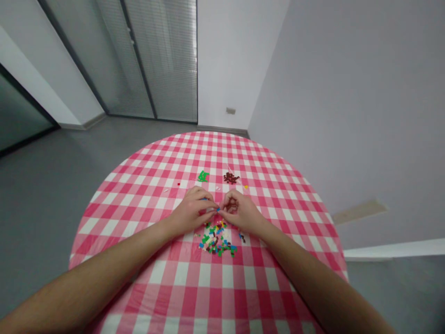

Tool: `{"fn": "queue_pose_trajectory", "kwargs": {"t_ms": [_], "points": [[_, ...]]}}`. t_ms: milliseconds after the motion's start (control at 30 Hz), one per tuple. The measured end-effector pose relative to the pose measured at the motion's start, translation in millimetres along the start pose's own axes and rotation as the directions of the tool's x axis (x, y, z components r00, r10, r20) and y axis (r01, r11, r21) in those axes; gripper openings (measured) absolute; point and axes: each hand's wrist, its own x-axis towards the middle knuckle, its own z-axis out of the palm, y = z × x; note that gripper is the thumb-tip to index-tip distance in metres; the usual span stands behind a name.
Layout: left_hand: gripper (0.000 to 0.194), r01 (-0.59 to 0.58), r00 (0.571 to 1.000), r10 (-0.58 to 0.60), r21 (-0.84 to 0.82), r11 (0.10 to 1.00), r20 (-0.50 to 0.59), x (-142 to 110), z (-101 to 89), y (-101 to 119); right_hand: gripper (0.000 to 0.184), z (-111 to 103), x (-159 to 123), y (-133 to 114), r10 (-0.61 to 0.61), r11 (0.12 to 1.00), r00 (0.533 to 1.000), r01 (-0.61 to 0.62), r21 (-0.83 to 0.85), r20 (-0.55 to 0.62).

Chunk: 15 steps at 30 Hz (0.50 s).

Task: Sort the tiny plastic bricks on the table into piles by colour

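Observation:
Both hands meet over the middle of the table, fingertips nearly touching. Between them is a small blue building block [218,210]. My left hand [195,207] is closed in a pinch at the block's left side, with a bit of blue also showing by its fingers. From the right, my right hand [243,214] pinches at the same block, its other fingers curled. Just below the hands lies a mixed pile of small blocks [217,241] in green, blue, white, brown and yellow. Several dark and blue pieces [242,238] lie apart, under the right wrist.
A red-and-white checked cloth covers the round table [167,278]. Beyond the hands are a green heap [203,176] and a brown heap [231,178] of blocks. A red piece [178,184] and a yellow piece [246,187] lie singly. A wall [347,116] stands right.

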Motion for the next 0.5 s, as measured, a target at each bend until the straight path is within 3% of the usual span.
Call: {"fn": "queue_pose_trajectory", "kwargs": {"t_ms": [167,367,500], "points": [[0.008,-0.001,1.0,0.001,0.035,0.999,0.008,1,-1.8,1,0.013,-1,-1,-1,-0.038,0.998,0.999,0.039,-0.047,0.005],[0.008,0.051,0.998,-0.052,0.052,0.997,0.018,3,-5.1,1,0.009,0,-1,1,-0.054,0.998,0.998,0.054,0.016,0.015],[0.009,0.114,0.987,-0.124,0.096,0.989,0.107,3,-16.8,-7,0.007,-9,2,2,-0.078,0.986,0.997,0.077,-0.151,-0.005]]}}
